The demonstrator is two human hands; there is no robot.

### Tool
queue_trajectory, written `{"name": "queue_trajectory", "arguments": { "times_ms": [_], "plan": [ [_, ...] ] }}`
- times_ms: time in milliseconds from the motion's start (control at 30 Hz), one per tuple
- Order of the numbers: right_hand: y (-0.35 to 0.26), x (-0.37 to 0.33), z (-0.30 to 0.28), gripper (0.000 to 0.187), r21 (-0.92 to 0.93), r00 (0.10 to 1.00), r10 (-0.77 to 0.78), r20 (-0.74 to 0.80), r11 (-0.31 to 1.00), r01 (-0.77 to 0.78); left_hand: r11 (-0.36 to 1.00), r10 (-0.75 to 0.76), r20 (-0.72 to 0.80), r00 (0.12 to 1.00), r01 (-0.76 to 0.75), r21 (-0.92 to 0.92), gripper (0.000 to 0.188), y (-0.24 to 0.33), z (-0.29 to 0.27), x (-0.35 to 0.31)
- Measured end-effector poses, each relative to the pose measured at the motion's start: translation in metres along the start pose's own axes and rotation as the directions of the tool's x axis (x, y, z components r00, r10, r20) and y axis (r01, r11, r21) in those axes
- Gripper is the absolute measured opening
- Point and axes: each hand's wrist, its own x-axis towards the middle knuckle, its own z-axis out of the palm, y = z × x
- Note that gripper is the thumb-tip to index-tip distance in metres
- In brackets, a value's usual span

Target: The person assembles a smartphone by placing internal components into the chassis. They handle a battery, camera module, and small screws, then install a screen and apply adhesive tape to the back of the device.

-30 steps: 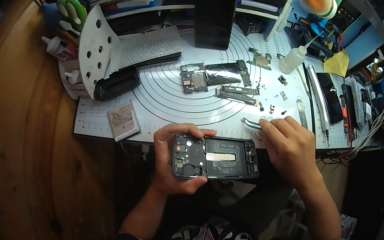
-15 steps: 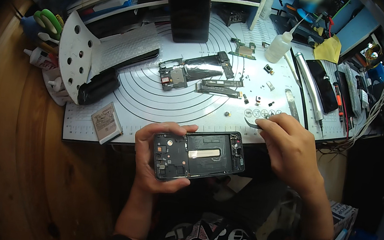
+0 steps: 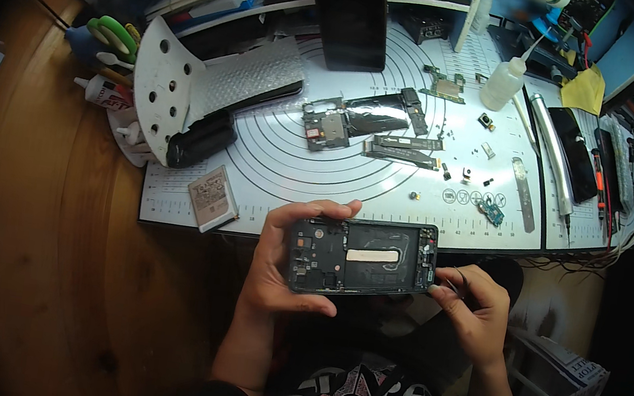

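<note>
An opened phone frame, black with a pale strip along its middle, is held level above my lap. My left hand grips its left end, fingers along the far edge and thumb along the near one. At its right end is my right hand, its thumb and fingertips touching or very close to the frame's edge. Dark curved tweezers show partly between these closed fingers; the rest is hidden. Beyond that hand, a small green circuit board lies on the white mat.
A phone board with battery, flex cables and several small parts lie on the mat. A loose battery rests at its near-left edge. Farther right stand a squeeze bottle and a silver tube-shaped tool.
My right hand has come back from the mat to the frame's right end. The green board now shows where that hand was. The view has shifted, moving the scene rightward.
</note>
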Motion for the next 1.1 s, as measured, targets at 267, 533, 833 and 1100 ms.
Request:
{"name": "queue_trajectory", "arguments": {
  "times_ms": [267,533,833,1100],
  "plan": [
    [0.005,-0.005,0.017,0.022,0.429,0.956,0.291,0.045,0.858,-0.282,0.997,-0.07,0.017,0.997,0.07,0.024,0.125,0.007,-0.005,-0.001],
    [0.008,-0.005,0.018,0.023,0.459,0.927,0.364,0.092,0.81,-0.364,0.996,-0.08,0.022,0.997,0.079,0.045,0.127,0.007,-0.008,-0.005],
    [0.005,-0.015,0.006,0.015,0.713,0.939,0.212,0.27,0.612,-0.343,0.988,-0.152,0.037,0.988,0.152,-0.008,0.141,0.026,0.005,-0.003],
    [0.02,-0.047,-0.055,0.012,0.852,0.91,0.24,-0.337,0.489,0.186,0.977,-0.088,-0.012,0.996,0.088,0.197,0.112,0.043,0.035,0.003]
  ]
}}
